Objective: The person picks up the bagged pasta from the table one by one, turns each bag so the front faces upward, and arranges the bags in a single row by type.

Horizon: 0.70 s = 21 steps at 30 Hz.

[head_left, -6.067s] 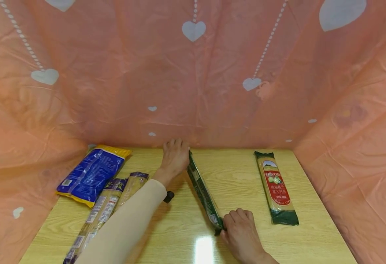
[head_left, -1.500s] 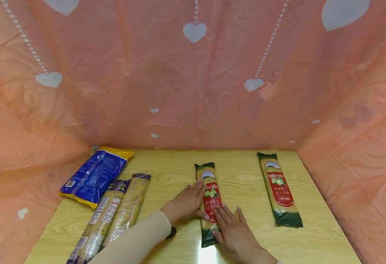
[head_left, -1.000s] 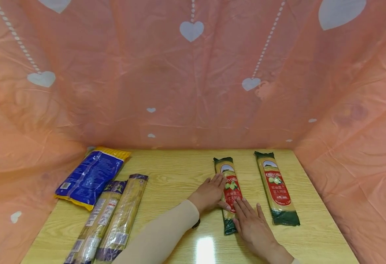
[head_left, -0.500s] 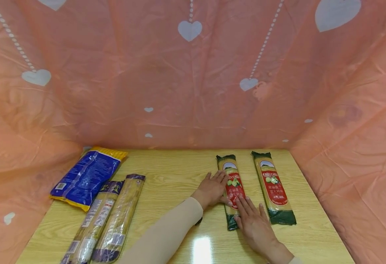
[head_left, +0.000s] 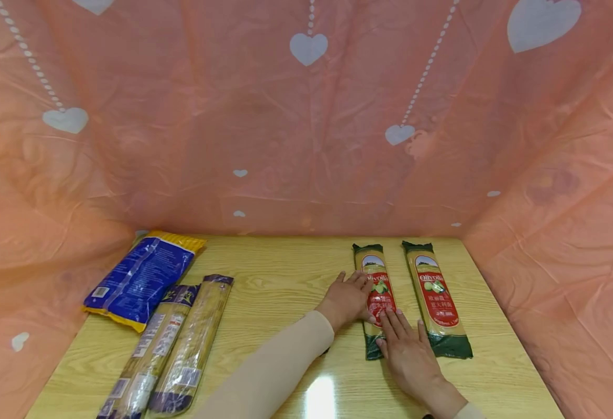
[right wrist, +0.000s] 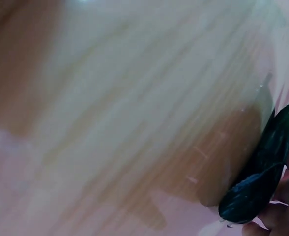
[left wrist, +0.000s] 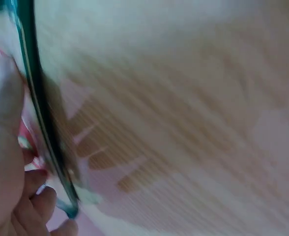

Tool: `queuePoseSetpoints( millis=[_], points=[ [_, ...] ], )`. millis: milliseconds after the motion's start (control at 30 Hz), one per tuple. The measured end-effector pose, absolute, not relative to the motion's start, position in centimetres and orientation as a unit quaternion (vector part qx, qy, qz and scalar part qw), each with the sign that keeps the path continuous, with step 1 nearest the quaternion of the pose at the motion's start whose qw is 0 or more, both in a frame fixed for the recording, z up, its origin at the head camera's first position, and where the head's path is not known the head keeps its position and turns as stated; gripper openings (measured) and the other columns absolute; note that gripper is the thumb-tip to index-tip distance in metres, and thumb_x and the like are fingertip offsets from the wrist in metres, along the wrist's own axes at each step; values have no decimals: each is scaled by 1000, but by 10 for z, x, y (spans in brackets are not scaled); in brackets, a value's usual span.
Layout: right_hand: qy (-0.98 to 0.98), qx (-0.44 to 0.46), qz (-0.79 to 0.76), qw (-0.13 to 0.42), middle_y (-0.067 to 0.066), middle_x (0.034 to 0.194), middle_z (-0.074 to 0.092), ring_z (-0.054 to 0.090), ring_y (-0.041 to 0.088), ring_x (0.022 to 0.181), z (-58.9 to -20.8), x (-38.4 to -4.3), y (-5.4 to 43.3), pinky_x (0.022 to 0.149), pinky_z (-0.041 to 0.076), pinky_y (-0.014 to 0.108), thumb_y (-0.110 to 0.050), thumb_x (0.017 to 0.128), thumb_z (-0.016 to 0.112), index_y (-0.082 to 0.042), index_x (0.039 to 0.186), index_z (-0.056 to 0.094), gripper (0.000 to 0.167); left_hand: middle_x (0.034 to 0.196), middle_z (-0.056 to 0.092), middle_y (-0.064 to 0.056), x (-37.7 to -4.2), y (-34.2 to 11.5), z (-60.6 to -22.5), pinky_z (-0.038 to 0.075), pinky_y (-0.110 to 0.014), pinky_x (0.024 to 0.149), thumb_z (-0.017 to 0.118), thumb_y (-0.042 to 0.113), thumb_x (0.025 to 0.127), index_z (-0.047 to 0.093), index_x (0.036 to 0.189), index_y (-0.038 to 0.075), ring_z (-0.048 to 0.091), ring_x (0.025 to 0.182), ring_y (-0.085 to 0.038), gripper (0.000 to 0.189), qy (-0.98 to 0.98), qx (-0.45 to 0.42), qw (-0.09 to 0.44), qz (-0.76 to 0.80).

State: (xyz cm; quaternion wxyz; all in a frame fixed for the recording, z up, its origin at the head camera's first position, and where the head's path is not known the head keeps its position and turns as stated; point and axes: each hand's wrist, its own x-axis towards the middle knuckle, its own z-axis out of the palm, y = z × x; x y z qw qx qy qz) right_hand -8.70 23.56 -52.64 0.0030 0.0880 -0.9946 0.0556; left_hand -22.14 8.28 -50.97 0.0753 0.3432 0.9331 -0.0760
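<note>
A spaghetti pack [head_left: 382,295] with green ends and a red label lies face up on the wooden table [head_left: 280,273]. My left hand [head_left: 345,301] rests on its left side, fingers extended over the label. Lower down, my right hand [head_left: 413,359] touches the label's bottom edge with straight fingers, its thumb near the green end. The left wrist view shows the pack's dark green edge [left wrist: 45,113] beside the fingers; the right wrist view shows its green end [right wrist: 255,177]. A matching spaghetti pack [head_left: 437,294] lies just to the right, with a narrow gap between them.
On the left, a blue and yellow bag [head_left: 144,279] overlaps the top of a purple-ended noodle pack [head_left: 154,349]. A second purple-ended noodle pack [head_left: 193,343] lies alongside. Pink cloth [head_left: 306,145] with hearts hangs behind and at both sides.
The spaghetti pack, earlier held tilted on its edge by both hands, now lies face up. It has slid right under both hands, closer to the matching pack.
</note>
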Motion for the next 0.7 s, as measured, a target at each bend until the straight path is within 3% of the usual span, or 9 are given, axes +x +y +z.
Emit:
queuePoseSetpoints(
  millis=[100,233,700],
  points=[
    [-995,84,54,8,18,166,43,39,41,154,-527,-87,240,120,24,74,-30,110,56,-2,158,47,56,174,29,5,-218,87,-510,28,-40,129,45,74,98,30,168,22,23,162,-13,88,929,354,72,-77],
    [-995,86,55,13,18,165,43,39,41,154,-527,-87,243,119,25,75,-30,109,57,-2,158,47,56,176,21,4,-217,84,-512,27,-38,130,43,68,103,23,170,21,18,163,-12,84,924,366,100,-48],
    [-995,83,56,19,19,164,45,38,42,154,-529,-88,249,118,26,76,-32,109,57,-2,157,48,58,178,14,4,-225,85,-519,23,-38,131,39,69,104,15,171,23,14,164,-11,85,914,390,99,-38]
  ],
)
